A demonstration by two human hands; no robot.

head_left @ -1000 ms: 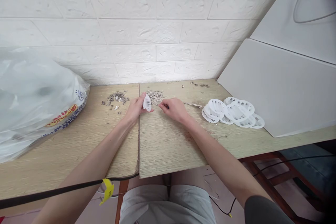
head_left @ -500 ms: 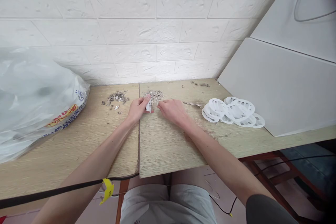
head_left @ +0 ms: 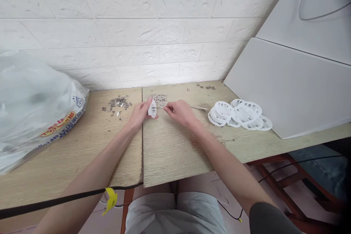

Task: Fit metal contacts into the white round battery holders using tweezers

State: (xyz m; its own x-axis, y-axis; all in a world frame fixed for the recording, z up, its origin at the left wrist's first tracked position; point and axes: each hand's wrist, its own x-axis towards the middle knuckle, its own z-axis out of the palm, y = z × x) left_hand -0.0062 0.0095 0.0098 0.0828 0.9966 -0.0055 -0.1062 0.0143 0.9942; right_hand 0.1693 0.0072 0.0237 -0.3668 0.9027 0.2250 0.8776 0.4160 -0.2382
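My left hand (head_left: 140, 112) pinches a thin white oval plastic piece with slots (head_left: 153, 109), its face turned toward the right. Close by on the right, my right hand (head_left: 181, 112) has its fingertips pinched together. Something thin seems to show between those fingertips and the white piece, too small to name. Just behind both hands is a spread of small shiny metal parts (head_left: 159, 99). Left of my left hand lies a looser pile of small metal pieces (head_left: 120, 103). A slim metal tool (head_left: 199, 108) rests on the table right of my right hand.
Several white slotted ovals (head_left: 246, 112) overlap in a stack at the right. A large plastic bag (head_left: 41, 98) fills the table's left side. A white brick-patterned wall (head_left: 170, 33) bounds the back, and a pale panel (head_left: 285, 87) leans at the right. A black cable (head_left: 68, 195) crosses in front.
The white piece has turned so that more of its slotted face shows. My right fingertips have drawn slightly back from it. The whole view has shifted a little.
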